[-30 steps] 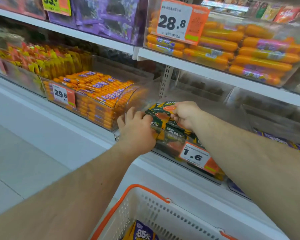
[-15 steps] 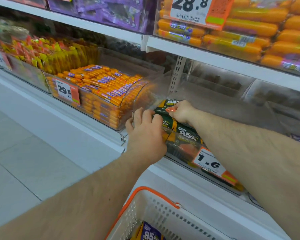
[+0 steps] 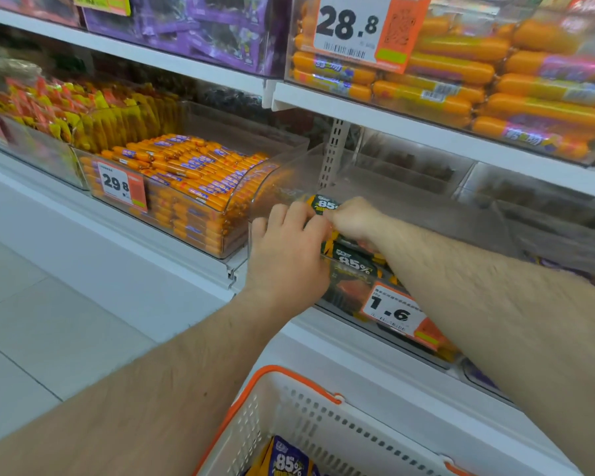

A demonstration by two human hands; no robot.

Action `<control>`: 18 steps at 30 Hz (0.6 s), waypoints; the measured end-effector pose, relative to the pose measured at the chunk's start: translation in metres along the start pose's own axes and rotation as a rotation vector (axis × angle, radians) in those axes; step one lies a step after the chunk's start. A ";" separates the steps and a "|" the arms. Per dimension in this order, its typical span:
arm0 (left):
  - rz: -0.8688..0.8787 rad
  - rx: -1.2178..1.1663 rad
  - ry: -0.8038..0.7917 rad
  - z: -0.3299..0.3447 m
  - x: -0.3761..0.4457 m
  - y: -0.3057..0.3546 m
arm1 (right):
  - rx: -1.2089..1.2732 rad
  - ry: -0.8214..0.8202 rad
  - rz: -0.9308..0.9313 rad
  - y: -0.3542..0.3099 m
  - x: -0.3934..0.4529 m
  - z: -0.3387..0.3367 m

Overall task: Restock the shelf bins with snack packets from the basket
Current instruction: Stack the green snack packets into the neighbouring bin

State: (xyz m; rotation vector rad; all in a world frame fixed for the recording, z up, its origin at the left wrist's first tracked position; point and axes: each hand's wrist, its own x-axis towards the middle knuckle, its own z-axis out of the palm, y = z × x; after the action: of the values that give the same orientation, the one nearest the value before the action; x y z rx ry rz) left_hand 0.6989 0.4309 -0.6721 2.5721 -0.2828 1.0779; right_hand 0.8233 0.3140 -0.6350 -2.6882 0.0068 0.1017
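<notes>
Both hands reach into a clear shelf bin (image 3: pixel 385 324) with a 1.6 price tag, part filled with dark green 85% snack packets (image 3: pixel 352 264). My right hand (image 3: pixel 352 218) pinches the top green packet (image 3: pixel 325 203) at the back of the stack. My left hand (image 3: pixel 289 259) rests over the bin's front left corner, its fingers curled onto the packets. Below, a white basket with an orange rim (image 3: pixel 299 407) holds a blue and yellow 85% packet (image 3: pixel 285 462).
Left of the bin stands a clear bin of orange sausage sticks (image 3: pixel 186 187) tagged 29.8, then a bin of yellow and red packets (image 3: pixel 66 111). The shelf above carries large orange sausages (image 3: pixel 495 84) and purple packs (image 3: pixel 203 25). Clear bins (image 3: pixel 495 201) sit to the right. Grey floor tiles lie at left.
My hands have drawn closer together over the green packets, the right one shifting slightly forward on the top packet. The camera has moved a little nearer the shelf.
</notes>
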 end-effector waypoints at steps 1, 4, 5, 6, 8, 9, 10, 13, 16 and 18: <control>0.032 -0.033 0.019 -0.003 0.000 0.002 | -0.009 0.036 -0.018 -0.001 -0.009 -0.003; 0.077 -0.151 -0.125 -0.011 -0.004 0.011 | -0.068 0.245 -0.164 0.001 -0.045 -0.010; 0.062 -0.143 -0.256 -0.013 -0.008 0.015 | -0.112 0.374 -0.272 0.005 -0.057 -0.009; 0.063 -0.117 -0.398 -0.012 -0.013 0.018 | -0.167 0.525 -0.411 0.010 -0.071 -0.007; 0.075 -0.104 -0.689 -0.009 -0.026 0.021 | -0.242 0.790 -0.682 0.020 -0.096 -0.001; 0.080 -0.105 -0.852 -0.008 -0.033 0.025 | -0.235 0.866 -0.799 0.027 -0.108 0.004; 0.097 -0.094 -1.016 -0.006 -0.041 0.027 | -0.203 0.904 -0.895 0.035 -0.119 0.011; 0.194 0.049 -1.431 0.008 -0.066 0.039 | -0.060 0.876 -0.975 0.070 -0.152 0.051; 0.240 0.219 -1.610 0.019 -0.090 0.044 | -0.010 0.630 -0.753 0.124 -0.179 0.117; 0.277 0.257 -1.598 0.023 -0.100 0.048 | -0.037 0.312 -0.458 0.157 -0.197 0.158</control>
State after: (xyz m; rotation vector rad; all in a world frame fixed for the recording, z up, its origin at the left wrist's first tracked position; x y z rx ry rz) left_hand 0.6296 0.3834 -0.7481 3.0142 -0.8642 -1.1937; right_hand 0.6124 0.2396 -0.8304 -2.6389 -0.5126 -0.4604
